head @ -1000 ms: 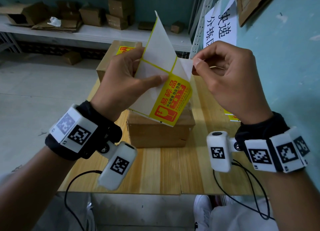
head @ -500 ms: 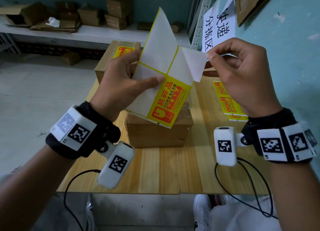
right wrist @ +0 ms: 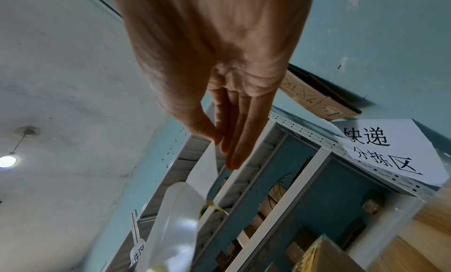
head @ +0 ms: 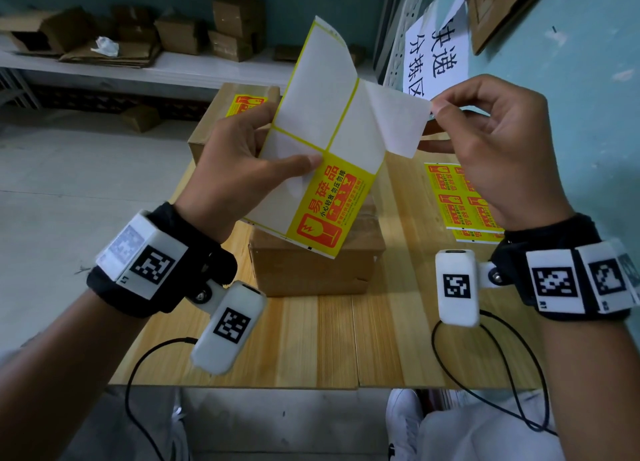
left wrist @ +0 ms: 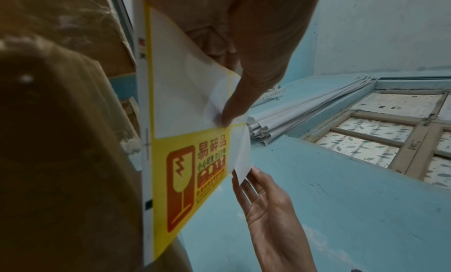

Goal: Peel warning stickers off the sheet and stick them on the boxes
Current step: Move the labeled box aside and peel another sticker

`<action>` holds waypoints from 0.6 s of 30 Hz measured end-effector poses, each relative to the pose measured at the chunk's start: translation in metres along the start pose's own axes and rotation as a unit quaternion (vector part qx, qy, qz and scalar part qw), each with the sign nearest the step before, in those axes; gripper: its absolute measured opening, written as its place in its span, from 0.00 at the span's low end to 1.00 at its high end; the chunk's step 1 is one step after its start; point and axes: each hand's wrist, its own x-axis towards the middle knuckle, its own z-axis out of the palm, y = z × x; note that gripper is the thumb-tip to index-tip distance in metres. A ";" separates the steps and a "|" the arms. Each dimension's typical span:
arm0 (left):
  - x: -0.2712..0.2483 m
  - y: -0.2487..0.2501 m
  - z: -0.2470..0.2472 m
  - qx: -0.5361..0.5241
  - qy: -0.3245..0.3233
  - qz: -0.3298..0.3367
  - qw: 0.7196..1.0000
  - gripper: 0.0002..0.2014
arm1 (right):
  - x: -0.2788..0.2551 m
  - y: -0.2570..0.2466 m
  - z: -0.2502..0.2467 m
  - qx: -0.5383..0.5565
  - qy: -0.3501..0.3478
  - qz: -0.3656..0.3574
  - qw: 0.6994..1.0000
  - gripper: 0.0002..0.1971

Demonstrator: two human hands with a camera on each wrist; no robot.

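Our right hand (head: pixel 498 149) pinches one corner of a sticker (head: pixel 394 121) between thumb and forefinger; we see its white back, half lifted from the sheet (head: pixel 322 138). Our left hand (head: pixel 235 162) grips the sheet, thumb pressed flat on its glossy face. The sheet is smooth paper with thin yellow lines and one yellow and red sticker left (head: pixel 329 207). It stands tilted above the near cardboard box (head: pixel 311 270) on the wooden table (head: pixel 346 339). Right of this box lie more sticker sheets (head: pixel 450 197).
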 end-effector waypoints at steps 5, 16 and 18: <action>0.000 0.001 0.000 0.000 -0.001 -0.007 1.000 0.21 | 0.001 0.000 -0.004 -0.007 0.008 -0.004 1.000 0.04; 0.002 -0.001 -0.003 -0.012 0.012 -0.013 1.000 0.21 | 0.003 -0.001 -0.012 -0.023 0.025 -0.013 0.999 0.03; 0.003 -0.001 -0.003 -0.015 0.014 -0.014 1.000 0.21 | 0.003 0.000 -0.013 -0.024 0.028 -0.014 0.999 0.03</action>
